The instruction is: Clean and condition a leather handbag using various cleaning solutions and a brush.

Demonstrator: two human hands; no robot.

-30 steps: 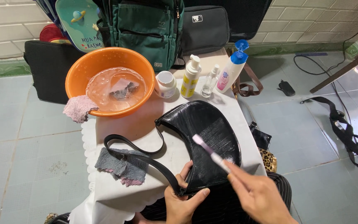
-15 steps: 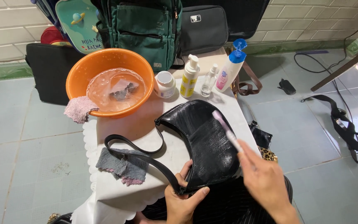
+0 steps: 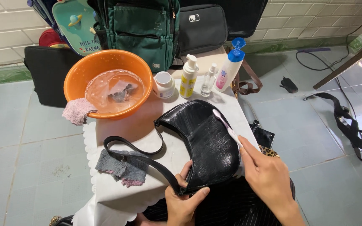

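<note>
Left hand [image 3: 183, 201] grip closed on the black handbag [image 3: 206, 144] near edge; right hand [image 3: 267, 175] grip holds toothbrush [image 3: 227, 127] against the handbag's right side.

The black handbag [image 3: 208, 146] looks like leather, glossy and finely creased, with a smooth strap [image 3: 139, 157]. The toothbrush [image 3: 228, 127] is pale, smooth plastic. The orange basin [image 3: 105, 69] is shiny plastic holding sudsy water. The grey rag [image 3: 122, 169] and the pink cloth [image 3: 77, 111] look soft and nubby. A matt white cover lies over the bench [image 3: 118, 196]. The floor [image 3: 26, 150] is tiled, with a dull sheen.
</note>
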